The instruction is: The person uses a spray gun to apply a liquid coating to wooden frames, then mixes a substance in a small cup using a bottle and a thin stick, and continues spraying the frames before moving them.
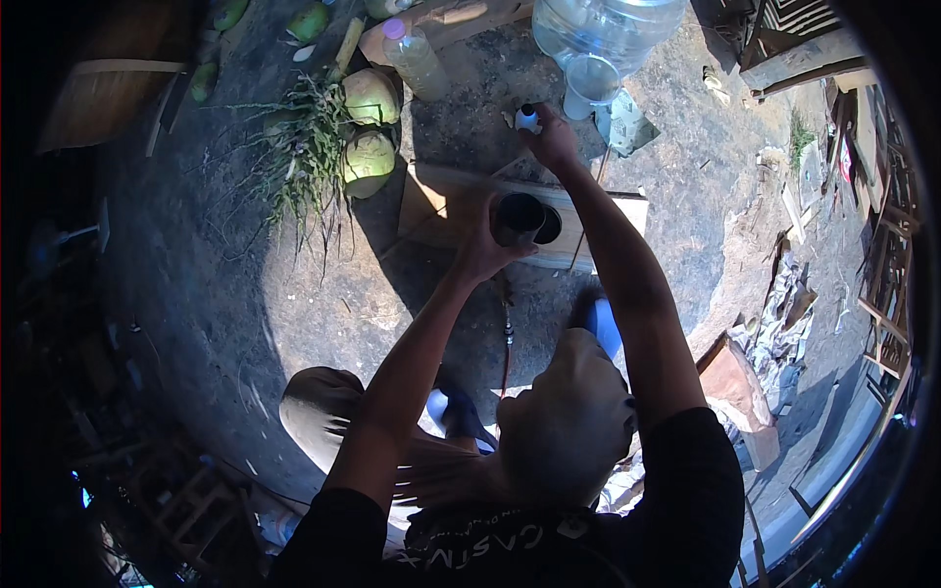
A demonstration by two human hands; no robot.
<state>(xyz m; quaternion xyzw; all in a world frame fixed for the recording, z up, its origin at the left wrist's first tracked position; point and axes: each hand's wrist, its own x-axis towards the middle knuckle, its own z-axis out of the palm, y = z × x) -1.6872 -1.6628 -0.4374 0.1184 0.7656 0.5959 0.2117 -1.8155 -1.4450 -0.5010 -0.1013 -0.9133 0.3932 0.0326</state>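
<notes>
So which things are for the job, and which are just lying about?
Seem part of the job:
dark round cup, in the left hand
small pale-blue object with black top, in the right hand
flat wooden board, perhaps

Seem just lying about:
round green coconuts
leafy green twigs
clear plastic bottle with pink cap

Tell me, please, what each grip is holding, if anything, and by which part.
The left grip holds a dark cup by its side; the right grip holds a small black-topped white item, apparently by the white part.
</notes>
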